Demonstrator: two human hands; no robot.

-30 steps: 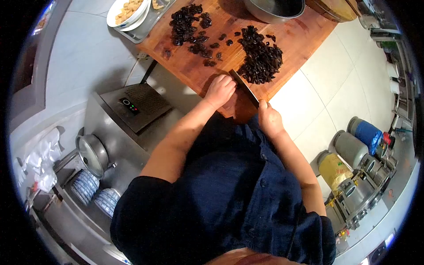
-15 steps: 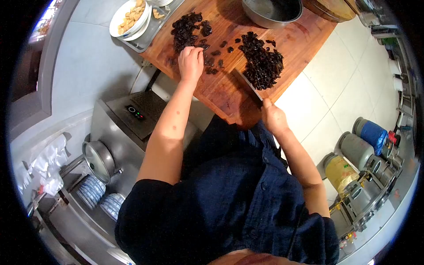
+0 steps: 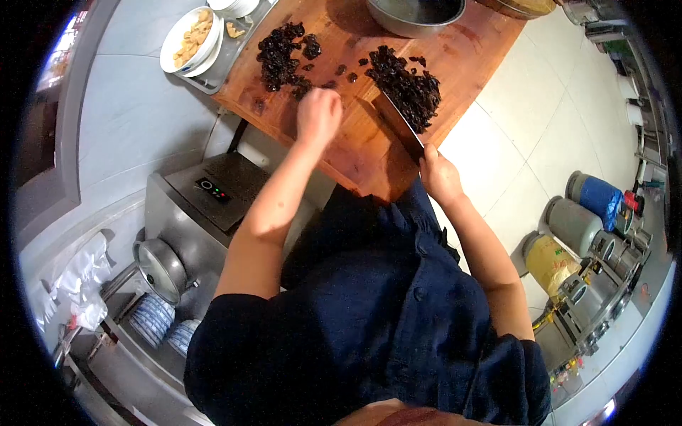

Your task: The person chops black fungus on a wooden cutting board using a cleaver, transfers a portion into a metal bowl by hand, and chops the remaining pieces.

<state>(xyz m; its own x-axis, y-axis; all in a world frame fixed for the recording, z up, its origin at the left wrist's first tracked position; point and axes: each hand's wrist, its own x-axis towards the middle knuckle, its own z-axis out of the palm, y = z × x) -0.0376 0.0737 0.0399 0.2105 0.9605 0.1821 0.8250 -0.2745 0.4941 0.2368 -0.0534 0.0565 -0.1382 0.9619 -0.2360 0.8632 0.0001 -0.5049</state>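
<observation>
R hand [image 3: 440,176]: I grip cleaver [image 3: 398,123] by handle, nr R edge of board [image 3: 357,150].
L hand [image 3: 317,119]: curled nr L edge; can't tell if holding.
Black pcs [image 3: 410,91]: piles nr L & R edges.

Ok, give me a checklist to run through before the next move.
1. Right grip closed on the knife: ok.
2. Left grip clear of the knife: ok, well apart from it, over the wooden board.
3. Left grip holding a piece: cannot tell, its inner side is hidden.
4. Clear gap between the knife and the dark pile on the right: not ok, the two lie close alongside.
5. Metal bowl clear of the knife: ok, farther back.
</observation>
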